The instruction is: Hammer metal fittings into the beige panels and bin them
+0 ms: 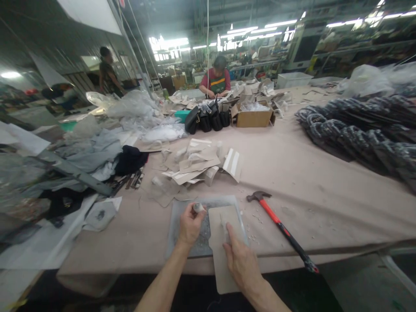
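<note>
My left hand [190,227] is closed around a short grey cylinder [198,208], only its top end showing; it could be a hole punch, but I cannot tell. It is above a grey-white board [198,249] with a worn, speckled surface. My right hand [240,255] grips a beige cardboard panel [219,255], with some fingers hidden. The panel overlaps the board's right part and reaches past the table's front edge. A claw hammer [279,225] with a red and black handle lies right of the board.
Beyond the board lies a loose heap of beige panels [198,164]. Black bags [206,118] and a cardboard box [253,118] stand farther back. Wrapped black pieces [357,130] are stacked right; plastic and cloth [97,151] pile up left. A co-worker [218,78] sits across the table.
</note>
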Demonstrator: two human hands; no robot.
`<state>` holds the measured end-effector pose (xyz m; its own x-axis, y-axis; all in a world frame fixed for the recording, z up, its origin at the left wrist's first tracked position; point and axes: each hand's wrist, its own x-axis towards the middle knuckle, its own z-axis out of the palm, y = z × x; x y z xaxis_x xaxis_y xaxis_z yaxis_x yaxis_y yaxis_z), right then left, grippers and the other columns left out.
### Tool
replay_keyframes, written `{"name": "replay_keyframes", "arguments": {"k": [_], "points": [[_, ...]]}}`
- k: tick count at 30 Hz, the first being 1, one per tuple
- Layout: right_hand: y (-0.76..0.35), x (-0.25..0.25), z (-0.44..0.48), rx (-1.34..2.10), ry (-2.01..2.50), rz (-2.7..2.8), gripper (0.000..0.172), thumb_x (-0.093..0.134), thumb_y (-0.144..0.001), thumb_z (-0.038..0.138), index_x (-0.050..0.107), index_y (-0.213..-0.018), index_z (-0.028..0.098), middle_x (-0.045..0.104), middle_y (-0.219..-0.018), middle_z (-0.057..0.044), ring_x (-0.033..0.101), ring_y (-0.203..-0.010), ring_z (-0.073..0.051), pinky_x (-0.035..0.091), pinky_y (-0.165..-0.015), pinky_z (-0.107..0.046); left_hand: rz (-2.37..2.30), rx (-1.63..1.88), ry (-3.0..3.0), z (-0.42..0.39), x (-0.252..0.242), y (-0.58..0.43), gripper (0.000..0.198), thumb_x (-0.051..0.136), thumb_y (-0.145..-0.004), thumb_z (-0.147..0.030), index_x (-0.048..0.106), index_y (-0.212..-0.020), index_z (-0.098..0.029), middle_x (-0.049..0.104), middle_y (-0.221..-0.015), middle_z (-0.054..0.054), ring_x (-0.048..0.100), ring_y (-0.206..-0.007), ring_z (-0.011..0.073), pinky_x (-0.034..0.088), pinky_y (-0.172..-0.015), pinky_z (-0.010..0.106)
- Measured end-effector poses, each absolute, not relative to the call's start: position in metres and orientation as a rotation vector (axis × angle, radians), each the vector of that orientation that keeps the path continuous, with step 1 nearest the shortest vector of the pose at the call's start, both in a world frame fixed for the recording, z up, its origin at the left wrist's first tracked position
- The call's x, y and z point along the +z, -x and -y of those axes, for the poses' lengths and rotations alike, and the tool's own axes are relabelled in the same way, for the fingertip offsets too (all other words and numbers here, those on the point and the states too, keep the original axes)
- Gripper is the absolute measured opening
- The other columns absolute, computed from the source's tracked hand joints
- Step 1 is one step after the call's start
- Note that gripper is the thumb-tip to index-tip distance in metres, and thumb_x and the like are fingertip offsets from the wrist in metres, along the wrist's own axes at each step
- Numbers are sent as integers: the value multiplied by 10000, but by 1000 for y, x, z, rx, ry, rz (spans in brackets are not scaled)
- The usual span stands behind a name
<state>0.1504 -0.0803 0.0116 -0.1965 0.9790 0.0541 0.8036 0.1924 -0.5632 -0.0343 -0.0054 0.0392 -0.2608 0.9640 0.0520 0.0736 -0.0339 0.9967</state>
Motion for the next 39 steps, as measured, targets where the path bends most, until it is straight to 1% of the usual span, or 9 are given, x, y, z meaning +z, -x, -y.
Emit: {"name": "replay_keyframes", "arguments": {"k": [6, 12, 18, 21, 23, 27, 31, 35, 39], "points": [[-151, 27, 74, 690, 1762, 2117, 446, 383, -967, 262, 502, -1378, 136, 734, -962, -129, 711, -848, -274, 536, -718, -346, -1202, 1269, -1211, -23, 41, -5, 215, 708, -718, -306, 699, -864, -149, 709, -791, 29, 639, -723, 162, 505, -680, 237], [-149, 31, 72, 778, 1776, 2071, 301, 443, -953, 271, 612, -1175, 159, 703, -1077, -136, 673, -987, -249, 499, -813, -309, -1225, 1263, -1163, -19, 12, -13, 230, 687, -747, -324, 685, -908, -160, 740, -878, 54, 667, -786, 185, 523, -732, 257], [-170, 36, 61, 914, 1591, 1837, 441, 408, -963, 467, 569, -1252, 175, 674, -1085, -113, 662, -873, -213, 512, -802, -341, -1198, 1261, -1134, -19, 7, -13, 227, 716, -736, -294, 682, -916, -160, 742, -855, 36, 668, -763, 169, 512, -712, 238], [-205, 33, 43, 782, 1657, 1690, 512, 378, -953, 531, 548, -1257, 156, 648, -1074, -112, 632, -785, -194, 515, -750, -347, -1186, 1277, -1109, -21, 2, -14, 252, 736, -720, -291, 674, -926, -159, 748, -856, 40, 675, -765, 175, 513, -705, 240], [-235, 27, 30, 572, 1776, 1665, 503, 397, -936, 528, 569, -1199, 136, 638, -1052, -127, 620, -827, -223, 503, -771, -369, -1189, 1271, -1111, -21, -1, -14, 253, 734, -726, -289, 673, -935, -160, 752, -873, 46, 682, -785, 180, 514, -716, 243], [-287, 11, 15, 197, 2070, 1810, 408, 438, -935, 437, 594, -1124, 112, 618, -1030, -164, 591, -932, -291, 468, -805, -399, -1211, 1249, -1142, -21, 0, -13, 255, 720, -753, -310, 668, -957, -166, 748, -882, 42, 682, -792, 178, 509, -728, 243], [-308, 4, 14, 118, 2280, 2055, 278, 477, -936, 356, 599, -1047, 132, 600, -965, -144, 584, -853, -278, 430, -722, -369, -1229, 1239, -1180, -20, 2, -13, 226, 705, -751, -293, 664, -932, -165, 739, -859, 33, 667, -768, 170, 502, -717, 238], [-308, 15, 7, 456, 2349, 1963, 122, 482, -914, 265, 543, -876, 167, 578, -833, -89, 558, -736, -218, 374, -625, -318, -1244, 1223, -1245, -21, 1, -14, 201, 674, -760, -260, 659, -935, -161, 733, -865, 42, 653, -768, 170, 494, -711, 240], [-292, 38, 0, 1495, 2019, 1181, 85, 520, -826, 208, 455, -772, 204, 466, -631, 25, 437, -516, -118, 349, -497, -252, -1245, 1167, -1371, -22, 3, -13, 151, 636, -783, -237, 648, -915, -162, 700, -832, 34, 621, -738, 163, 469, -686, 238]]}}
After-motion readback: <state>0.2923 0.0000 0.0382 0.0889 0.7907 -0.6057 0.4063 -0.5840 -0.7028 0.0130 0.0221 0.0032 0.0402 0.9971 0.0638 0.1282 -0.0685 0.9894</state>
